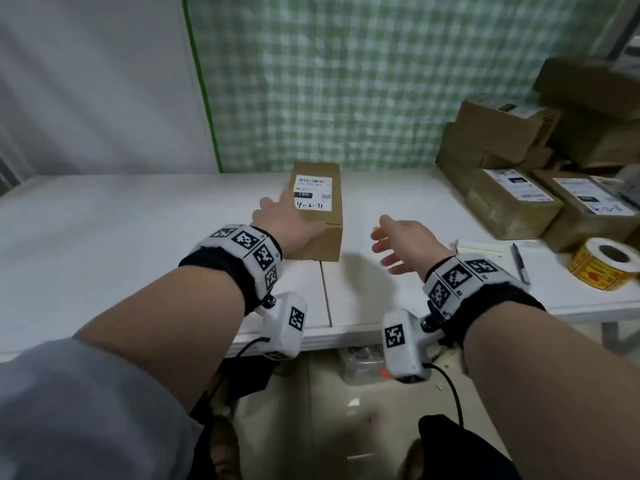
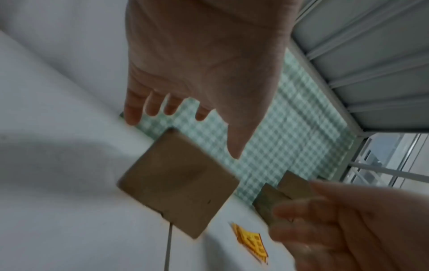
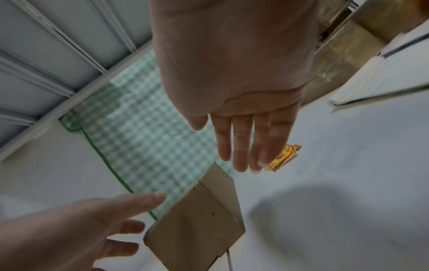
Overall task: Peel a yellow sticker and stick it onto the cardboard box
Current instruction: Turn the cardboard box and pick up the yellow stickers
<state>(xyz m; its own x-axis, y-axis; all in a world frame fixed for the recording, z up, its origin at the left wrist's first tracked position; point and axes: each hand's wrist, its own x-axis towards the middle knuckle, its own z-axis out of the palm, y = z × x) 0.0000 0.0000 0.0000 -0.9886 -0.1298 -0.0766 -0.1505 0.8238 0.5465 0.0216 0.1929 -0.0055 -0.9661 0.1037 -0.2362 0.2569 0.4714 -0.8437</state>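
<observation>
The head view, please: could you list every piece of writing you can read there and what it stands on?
"15H": printed on the white label on the cardboard box.
"4-2-71", roughly: handwritten on the same label.
Barcode and small print above: too blurred.
Labels on the stacked boxes at right: unreadable.
Yellow sticker roll: print too small.

Cardboard box [image 1: 317,216] near tabletop middle: matt brown cardboard, white paper label [image 1: 313,192] on top. Tabletop [image 1: 104,230]: smooth white, faint sheen. Yellow sticker [image 2: 252,243]: glossy printed paper. Sticker roll [image 1: 604,268] at right edge: glossy yellow. Checked cloth [image 1: 346,81] behind tabletop's far edge: green-white.
</observation>
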